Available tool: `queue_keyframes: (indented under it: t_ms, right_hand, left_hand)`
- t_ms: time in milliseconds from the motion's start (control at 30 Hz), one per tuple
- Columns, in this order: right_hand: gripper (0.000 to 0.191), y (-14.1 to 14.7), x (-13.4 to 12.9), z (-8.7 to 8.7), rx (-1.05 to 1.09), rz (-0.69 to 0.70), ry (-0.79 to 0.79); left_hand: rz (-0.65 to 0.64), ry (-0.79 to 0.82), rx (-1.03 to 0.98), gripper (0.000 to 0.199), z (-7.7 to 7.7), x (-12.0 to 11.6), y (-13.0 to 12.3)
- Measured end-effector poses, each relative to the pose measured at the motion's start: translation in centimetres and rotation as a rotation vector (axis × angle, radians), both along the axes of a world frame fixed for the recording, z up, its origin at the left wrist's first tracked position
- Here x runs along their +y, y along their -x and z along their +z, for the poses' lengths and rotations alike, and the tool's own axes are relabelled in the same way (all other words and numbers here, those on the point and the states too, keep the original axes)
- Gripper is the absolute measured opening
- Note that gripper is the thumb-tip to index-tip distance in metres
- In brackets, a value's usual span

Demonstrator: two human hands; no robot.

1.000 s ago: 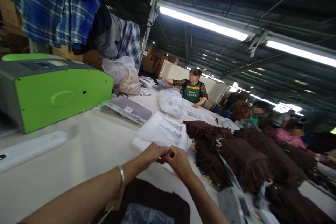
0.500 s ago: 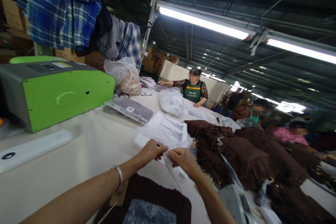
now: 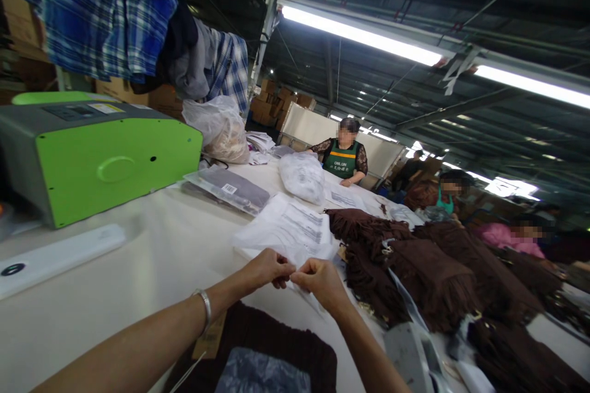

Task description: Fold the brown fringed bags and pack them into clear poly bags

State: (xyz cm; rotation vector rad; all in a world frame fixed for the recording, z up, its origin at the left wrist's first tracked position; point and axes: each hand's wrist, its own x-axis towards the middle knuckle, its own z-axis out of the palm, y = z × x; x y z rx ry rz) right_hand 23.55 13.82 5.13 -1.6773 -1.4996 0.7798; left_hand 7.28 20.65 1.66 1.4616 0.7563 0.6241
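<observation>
My left hand (image 3: 268, 267) and my right hand (image 3: 321, 283) meet tip to tip above the table. Both are closed in a pinch on a thin white plastic bag (image 3: 310, 299), mostly hidden behind the fingers. Just beyond them lies a stack of white plastic bags with printed text (image 3: 288, 221). Below my forearms rests a dark brown fabric item (image 3: 295, 341), with a cardboard tag (image 3: 212, 338) and a piece of bluish clear plastic (image 3: 262, 371) on it.
Brown fringed items (image 3: 428, 270) are piled at the right, near a grey tape dispenser (image 3: 408, 356). A green and grey machine (image 3: 120, 166) stands at the left, behind a long white device (image 3: 59, 261). A co-worker in a green apron (image 3: 343, 159) is across the table.
The white strip hanging below my right hand has swung and shows less. My hands stay close together, still pinching. Across the table, the co-worker's outstretched arm has drawn in.
</observation>
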Motion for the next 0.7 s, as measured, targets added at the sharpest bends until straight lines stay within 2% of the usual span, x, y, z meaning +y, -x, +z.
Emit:
queue_keyframes:
  t_ms: [133, 300, 433, 567, 700]
  right_hand:
    - [0.026, -0.4, 0.2, 0.1, 0.047, 0.007, 0.003]
    - [0.028, -1.1, 0.0, 0.3, 0.176, 0.098, 0.098]
    - [0.035, -1.6, -0.1, 0.6, 0.241, 0.108, 0.157]
    - [0.036, -1.9, 0.1, 0.5, 0.221, 0.081, 0.138]
    - [0.034, -0.9, 0.3, 0.7, 0.105, 0.1, 0.103]
  left_hand:
    - [-0.019, 0.044, -0.026, 0.037, -0.2, 0.1, 0.0]
    - [-0.048, 0.122, -0.06, 0.041, -0.7, -0.1, 0.6]
    - [-0.049, 0.151, -0.068, 0.04, -1.3, 0.4, 1.3]
    - [-0.033, 0.148, -0.08, 0.032, -1.3, 0.6, 1.4]
    - [-0.029, 0.139, -0.081, 0.023, -0.8, 0.2, 1.1]
